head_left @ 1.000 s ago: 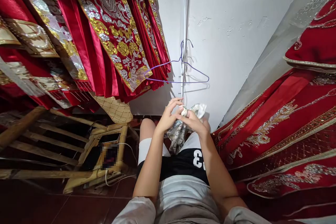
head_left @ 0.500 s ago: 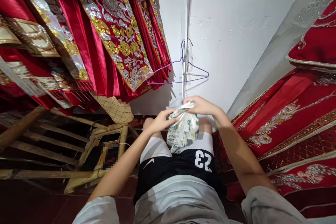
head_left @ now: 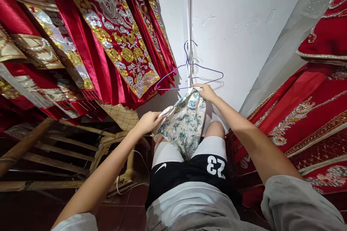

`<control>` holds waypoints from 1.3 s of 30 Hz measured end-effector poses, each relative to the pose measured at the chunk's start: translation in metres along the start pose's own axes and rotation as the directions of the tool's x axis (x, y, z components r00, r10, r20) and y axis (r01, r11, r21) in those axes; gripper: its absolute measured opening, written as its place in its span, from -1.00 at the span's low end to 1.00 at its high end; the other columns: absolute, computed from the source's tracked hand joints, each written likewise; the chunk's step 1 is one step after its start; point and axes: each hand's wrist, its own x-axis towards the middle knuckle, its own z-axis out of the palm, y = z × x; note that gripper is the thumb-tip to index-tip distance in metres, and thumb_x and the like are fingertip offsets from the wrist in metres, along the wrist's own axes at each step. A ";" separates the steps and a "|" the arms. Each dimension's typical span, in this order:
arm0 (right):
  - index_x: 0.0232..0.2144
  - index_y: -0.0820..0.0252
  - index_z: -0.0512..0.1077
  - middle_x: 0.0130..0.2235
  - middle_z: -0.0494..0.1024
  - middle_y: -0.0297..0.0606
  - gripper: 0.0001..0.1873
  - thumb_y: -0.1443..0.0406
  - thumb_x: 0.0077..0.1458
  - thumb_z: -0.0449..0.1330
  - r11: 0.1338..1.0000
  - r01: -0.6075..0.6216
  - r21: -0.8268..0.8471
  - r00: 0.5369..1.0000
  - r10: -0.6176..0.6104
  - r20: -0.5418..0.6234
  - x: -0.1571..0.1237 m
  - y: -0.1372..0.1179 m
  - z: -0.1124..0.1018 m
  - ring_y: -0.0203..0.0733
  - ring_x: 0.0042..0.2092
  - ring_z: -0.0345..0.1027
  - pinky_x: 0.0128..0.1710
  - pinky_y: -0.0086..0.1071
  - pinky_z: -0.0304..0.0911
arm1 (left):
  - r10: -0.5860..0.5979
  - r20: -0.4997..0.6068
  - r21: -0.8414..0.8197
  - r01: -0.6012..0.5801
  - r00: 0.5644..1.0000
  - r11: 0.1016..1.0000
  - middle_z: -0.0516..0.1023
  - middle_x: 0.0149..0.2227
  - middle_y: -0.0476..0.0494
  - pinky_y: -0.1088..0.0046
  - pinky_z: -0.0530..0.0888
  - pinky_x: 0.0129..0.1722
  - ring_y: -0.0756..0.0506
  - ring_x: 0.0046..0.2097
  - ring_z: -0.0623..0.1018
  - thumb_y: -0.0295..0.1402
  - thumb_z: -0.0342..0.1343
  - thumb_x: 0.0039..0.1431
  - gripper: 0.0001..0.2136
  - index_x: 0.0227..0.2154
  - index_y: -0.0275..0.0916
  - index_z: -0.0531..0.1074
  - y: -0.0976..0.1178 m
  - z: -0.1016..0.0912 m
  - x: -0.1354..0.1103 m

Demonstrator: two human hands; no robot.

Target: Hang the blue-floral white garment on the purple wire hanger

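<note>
A floral garment (head_left: 185,121) in white with blue and yellow flowers is stretched between my two hands above my thighs. My left hand (head_left: 148,122) pinches its light edge at the lower left. Higher up, my right hand (head_left: 206,92) grips the opposite top corner. The cloth hangs down between my legs, and its exact kind cannot be told. Just above my right hand, a purple wire hanger (head_left: 173,89) hangs with nothing on it in front of the wall.
Red embroidered garments (head_left: 127,54) hang at the left. More red beaded clothing (head_left: 292,115) fills the right side. A bamboo chair (head_left: 67,144) stands at lower left, with a white cable (head_left: 141,155) near it. A white wall (head_left: 233,14) with a vertical pole (head_left: 189,14) is ahead.
My hands have moved apart, left hand outward and down, right hand slightly up. The floral garment, bunched before, is now spread out between them.
</note>
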 end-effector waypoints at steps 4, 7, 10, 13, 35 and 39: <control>-0.20 0.21 0.68 -0.16 0.71 -0.16 -0.69 0.41 0.02 0.21 0.998 0.057 -0.036 0.997 -0.055 0.054 -0.021 -0.014 -0.022 -0.03 -0.11 0.56 -0.11 -0.29 0.36 | -0.112 -0.093 -0.201 0.092 0.989 0.975 0.39 -0.64 -0.09 0.34 0.38 0.00 -0.20 -0.38 0.51 -0.32 0.34 0.00 -0.69 -0.72 -0.14 0.36 -0.025 -0.002 0.017; -0.25 0.23 0.68 -0.25 0.70 -0.19 -0.72 0.37 0.01 0.21 0.995 0.094 -0.035 0.994 -0.091 0.068 -0.032 -0.030 -0.036 -0.09 -0.22 0.53 -0.23 -0.36 0.29 | -0.155 -0.210 -0.261 0.097 0.965 0.960 0.65 -0.19 -0.29 0.24 0.19 0.33 -0.29 0.09 0.55 -0.46 0.35 -0.07 -0.87 -0.57 -0.18 0.49 -0.029 -0.012 0.038; -0.31 0.26 0.66 -0.36 0.66 -0.24 -0.75 0.35 0.01 0.19 0.997 0.070 -0.046 0.997 -0.069 0.027 -0.042 -0.042 -0.045 -0.16 -0.33 0.45 -0.33 -0.39 0.21 | -0.042 -0.282 -0.277 -0.040 0.959 0.960 0.41 0.27 -0.38 0.18 0.06 0.42 -0.32 0.37 0.30 -0.41 0.30 0.02 -0.93 -0.47 -0.23 0.51 -0.014 -0.028 0.057; -0.41 0.26 0.62 -0.44 0.60 -0.29 -0.81 0.34 -0.03 0.19 0.999 0.044 -0.010 0.999 -0.044 -0.027 -0.049 -0.049 -0.049 -0.20 -0.38 0.38 -0.36 -0.40 0.16 | 0.009 -0.390 -0.360 -0.162 0.921 0.919 0.24 0.38 -0.42 0.16 0.04 0.44 -0.33 0.44 0.16 -0.35 0.24 0.15 -0.90 -0.42 -0.26 0.50 0.007 -0.040 0.069; -0.15 0.19 0.65 -0.07 0.68 -0.13 -0.63 0.44 -0.02 0.21 0.997 0.041 0.063 0.998 -0.044 0.049 -0.062 -0.070 -0.052 0.03 -0.01 0.54 0.03 -0.16 0.36 | -0.008 -0.521 -0.497 -0.295 0.853 0.816 0.46 -0.38 -0.14 0.23 0.30 0.20 -0.21 -0.14 0.46 -0.61 0.19 0.12 -0.84 -0.45 -0.21 0.50 0.047 -0.018 0.148; 0.24 0.23 0.41 0.12 0.57 0.00 -0.24 0.34 -0.06 0.34 0.990 0.053 -0.132 0.994 -0.064 -0.085 -0.054 -0.069 -0.074 0.18 0.09 0.47 0.11 -0.03 0.32 | 0.097 -0.511 -0.216 -0.237 0.854 0.947 0.45 -0.36 -0.14 0.24 0.37 0.03 -0.18 -0.23 0.45 -0.58 0.09 0.20 -0.84 -0.40 -0.20 0.45 0.041 -0.022 0.147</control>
